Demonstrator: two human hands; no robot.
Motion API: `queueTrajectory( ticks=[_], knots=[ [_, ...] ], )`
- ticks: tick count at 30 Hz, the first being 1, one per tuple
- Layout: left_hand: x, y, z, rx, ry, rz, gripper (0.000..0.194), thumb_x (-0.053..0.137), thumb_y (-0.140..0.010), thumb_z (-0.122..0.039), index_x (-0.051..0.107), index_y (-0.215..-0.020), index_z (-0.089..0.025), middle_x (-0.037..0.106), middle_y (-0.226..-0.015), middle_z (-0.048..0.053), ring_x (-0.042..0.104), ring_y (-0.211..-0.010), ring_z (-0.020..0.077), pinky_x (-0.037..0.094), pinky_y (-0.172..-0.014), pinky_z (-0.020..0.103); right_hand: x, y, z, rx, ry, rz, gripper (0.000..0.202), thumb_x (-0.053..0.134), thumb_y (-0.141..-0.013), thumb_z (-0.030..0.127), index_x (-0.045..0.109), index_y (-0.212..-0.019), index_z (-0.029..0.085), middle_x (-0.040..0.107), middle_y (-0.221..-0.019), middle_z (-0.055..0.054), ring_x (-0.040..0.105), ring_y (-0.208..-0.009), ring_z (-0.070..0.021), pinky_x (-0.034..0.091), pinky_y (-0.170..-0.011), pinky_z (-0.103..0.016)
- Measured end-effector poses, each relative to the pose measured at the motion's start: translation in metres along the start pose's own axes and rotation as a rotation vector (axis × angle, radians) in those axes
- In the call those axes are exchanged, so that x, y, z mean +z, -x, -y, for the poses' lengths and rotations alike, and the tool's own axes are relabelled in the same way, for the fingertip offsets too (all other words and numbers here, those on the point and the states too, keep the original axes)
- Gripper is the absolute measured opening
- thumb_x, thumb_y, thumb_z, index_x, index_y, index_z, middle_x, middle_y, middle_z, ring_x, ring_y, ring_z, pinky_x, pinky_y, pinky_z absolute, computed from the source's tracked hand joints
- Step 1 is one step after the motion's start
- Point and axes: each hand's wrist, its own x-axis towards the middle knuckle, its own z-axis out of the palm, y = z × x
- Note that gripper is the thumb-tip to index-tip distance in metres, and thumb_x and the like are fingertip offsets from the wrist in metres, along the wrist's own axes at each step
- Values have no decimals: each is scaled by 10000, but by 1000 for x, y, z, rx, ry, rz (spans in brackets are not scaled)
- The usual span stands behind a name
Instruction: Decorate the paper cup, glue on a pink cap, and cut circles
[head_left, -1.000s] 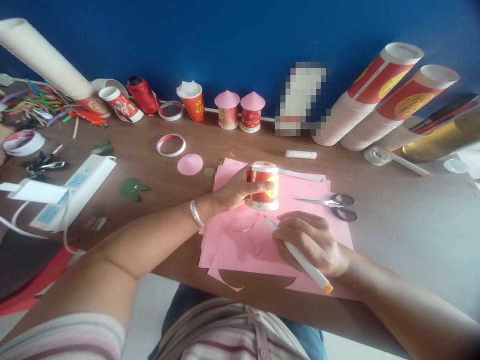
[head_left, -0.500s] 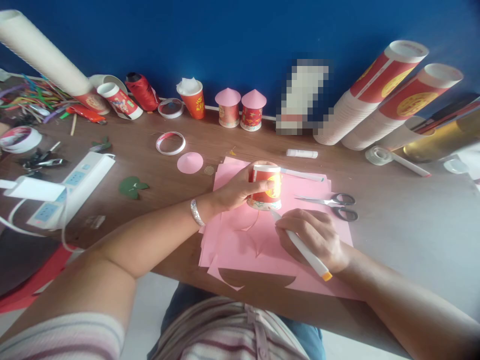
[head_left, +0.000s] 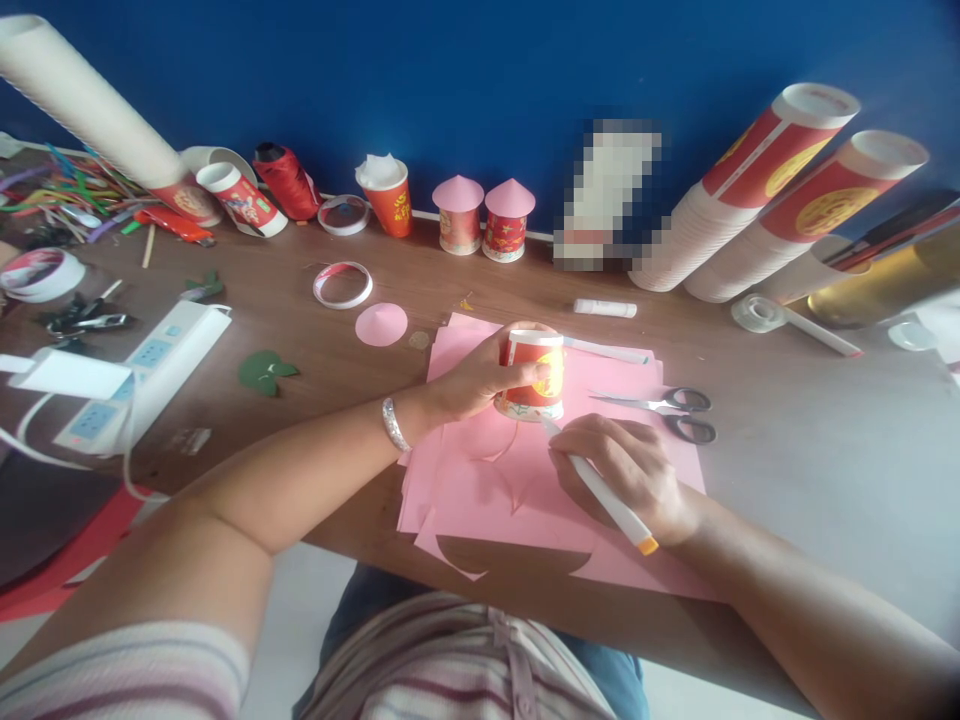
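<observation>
Red paper cup (head_left: 535, 352), roughly upright in a person's left hand (head_left: 476, 385), above pink paper at the middle of the view. A plain blue wall (head_left: 480, 80) fills the background. Below it stretches a brown wooden desk (head_left: 285, 315), bright with glare at the right. Tall leaning stacks of paper cups stand along the back: one on the left (head_left: 97, 110), two on the right (head_left: 765, 180) (head_left: 817, 215). Sheets of pink paper (head_left: 450, 480) lie in a loose pile before the person, with curved pieces cut out of the near edge. The left hand grasps the cup from its left side, thumb across the front; whether the cup's lower edge touches the paper cannot be told. The right hand (head_left: 622, 470) grips a white marker (head_left: 604, 490) like a pen. From this hand, the cup lies ahead and to the left, near but apart from the fingers. The marker slants from its orange end, close to the person, up to a tip just beside the cup's patterned lower band; contact cannot be made out. Two small cups with pink cone tops (head_left: 459, 220) (head_left: 507, 225) stand by the wall. Scissors (head_left: 660, 406) rest on the paper to the right; a white glue stick (head_left: 604, 308) lies beyond it.
</observation>
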Motion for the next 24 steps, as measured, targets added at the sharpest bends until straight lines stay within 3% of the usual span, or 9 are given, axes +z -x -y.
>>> queueTrajectory(
  ticks=[12, 24],
  knots=[
    [0, -1, 1, 31, 0, 54, 368, 813, -832, -334, 631, -1116, -187, 609, -1042, 49, 605, -913, 149, 520, -771, 272, -3, -5, 2, 152, -125, 30, 139, 533, -938, 79, 555, -886, 206, 621, -686, 31, 545, -537, -84, 423, -498, -210],
    [-1, -2, 0, 11, -9, 43, 406, 824, -808, -349, 626, -1125, -192, 631, -1041, 58, 608, -903, 160, 517, -750, 275, -4, -2, 1, 9, -60, 11, 187, 603, -902, 5, 574, -949, 184, 642, -724, 8, 596, -555, -100, 480, -509, -228]
  ],
)
